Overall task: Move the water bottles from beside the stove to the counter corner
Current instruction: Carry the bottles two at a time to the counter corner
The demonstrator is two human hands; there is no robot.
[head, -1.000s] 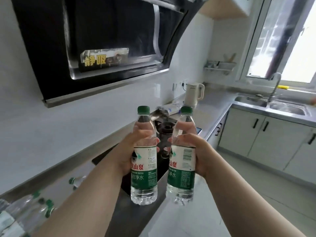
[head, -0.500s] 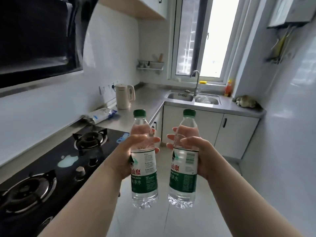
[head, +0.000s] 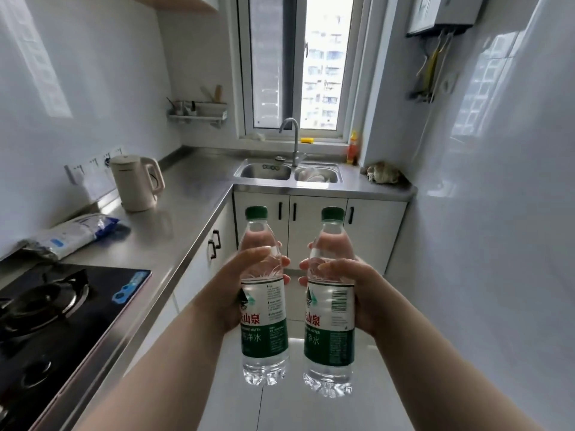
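Stove slid leftward; bottles held over open floor.

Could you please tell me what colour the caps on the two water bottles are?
Both caps are green, on the left bottle and the right bottle; the head view shows them.

Both hands hold upright water bottles, apparently full, above the floor.

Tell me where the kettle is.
The kettle stands on the left counter against the wall, between the stove and the sink.
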